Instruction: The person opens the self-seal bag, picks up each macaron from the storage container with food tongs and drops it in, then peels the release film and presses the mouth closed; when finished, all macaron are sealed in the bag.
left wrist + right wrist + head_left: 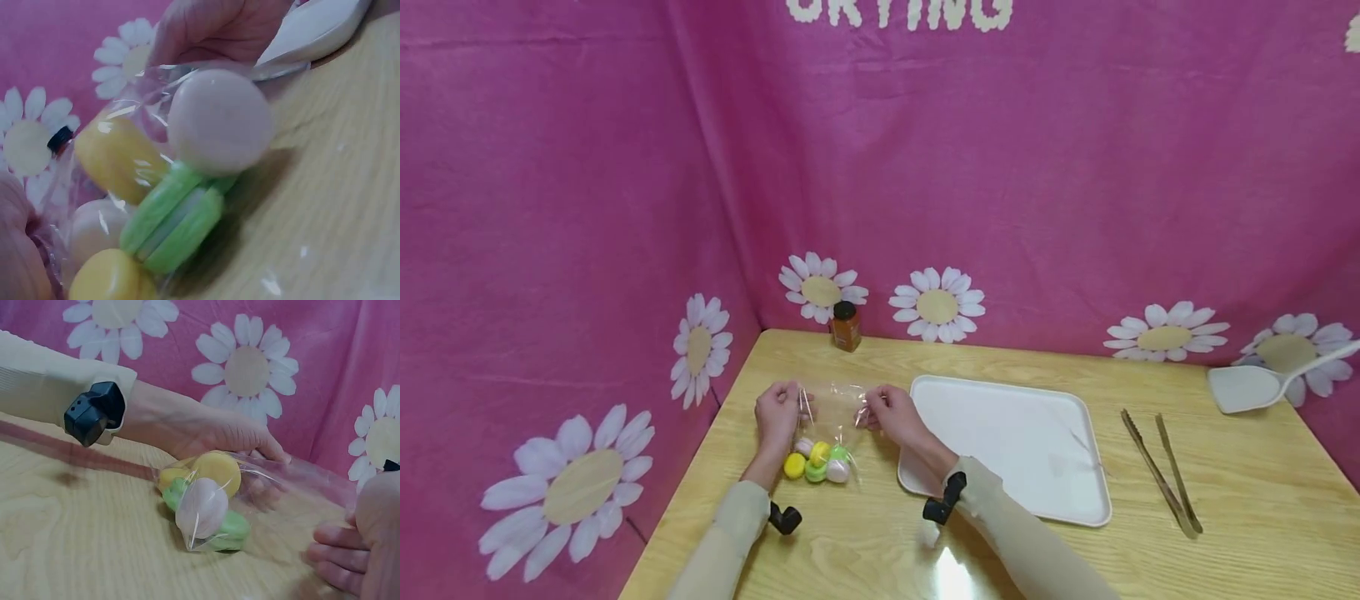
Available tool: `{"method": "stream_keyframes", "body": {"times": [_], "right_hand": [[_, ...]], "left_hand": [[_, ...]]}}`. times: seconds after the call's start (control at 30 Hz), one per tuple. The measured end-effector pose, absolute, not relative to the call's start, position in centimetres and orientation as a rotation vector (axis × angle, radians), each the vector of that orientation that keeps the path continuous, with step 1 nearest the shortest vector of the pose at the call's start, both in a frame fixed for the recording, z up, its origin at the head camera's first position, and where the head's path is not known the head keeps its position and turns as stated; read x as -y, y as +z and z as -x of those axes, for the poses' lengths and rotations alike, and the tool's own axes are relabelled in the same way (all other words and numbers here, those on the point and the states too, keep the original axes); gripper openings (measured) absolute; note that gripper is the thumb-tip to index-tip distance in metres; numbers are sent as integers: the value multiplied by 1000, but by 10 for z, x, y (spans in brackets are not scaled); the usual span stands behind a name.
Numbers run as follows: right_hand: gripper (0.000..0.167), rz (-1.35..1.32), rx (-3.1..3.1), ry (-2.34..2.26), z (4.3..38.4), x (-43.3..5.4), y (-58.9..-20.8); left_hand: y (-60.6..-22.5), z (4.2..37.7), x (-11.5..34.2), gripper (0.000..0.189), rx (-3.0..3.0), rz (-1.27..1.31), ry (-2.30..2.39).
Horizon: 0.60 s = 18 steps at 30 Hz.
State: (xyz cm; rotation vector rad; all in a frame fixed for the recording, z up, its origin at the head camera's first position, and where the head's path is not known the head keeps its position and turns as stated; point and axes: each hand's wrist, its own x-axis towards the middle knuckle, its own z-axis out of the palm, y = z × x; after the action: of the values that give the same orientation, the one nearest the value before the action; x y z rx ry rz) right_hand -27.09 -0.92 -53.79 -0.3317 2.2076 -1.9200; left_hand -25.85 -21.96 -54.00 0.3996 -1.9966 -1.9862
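Note:
A clear plastic bag [835, 408] lies over the table, with several macarons in yellow, green and pale pink gathered at its near end. My left hand [778, 412] pinches the bag's left edge, and my right hand [891, 412] pinches its right edge. In the left wrist view a pale pink macaron [220, 122] rests above a green macaron [178, 222] inside the film. The right wrist view shows a yellow macaron [217, 474] behind the pink one. Whether the leftmost yellow macaron [794, 465] is inside the bag, I cannot tell.
A white tray [1000, 442] sits right of the bag, partly under my right forearm. Metal tongs [1165, 475] lie farther right, and a white spatula [1247, 389] is at the back right corner. A dark-lidded jar [846, 329] stands at the back edge, before the pink curtain [1037, 183].

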Motion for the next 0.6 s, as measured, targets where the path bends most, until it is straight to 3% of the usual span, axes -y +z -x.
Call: {"method": "stream_keyframes", "body": {"times": [0.3, 0.47, 0.6], "right_hand": [[32, 399, -2573, -1738, 283, -5, -528], [56, 552, -2613, -1657, 251, -38, -516], [63, 668, -2623, -1594, 212, -67, -507]], "left_hand": [[-527, 273, 232, 45, 2159, -437, -2037], [-513, 263, 228, 58, 2354, -288, -1707], [-498, 242, 219, 59, 2354, -132, -1498]]}}
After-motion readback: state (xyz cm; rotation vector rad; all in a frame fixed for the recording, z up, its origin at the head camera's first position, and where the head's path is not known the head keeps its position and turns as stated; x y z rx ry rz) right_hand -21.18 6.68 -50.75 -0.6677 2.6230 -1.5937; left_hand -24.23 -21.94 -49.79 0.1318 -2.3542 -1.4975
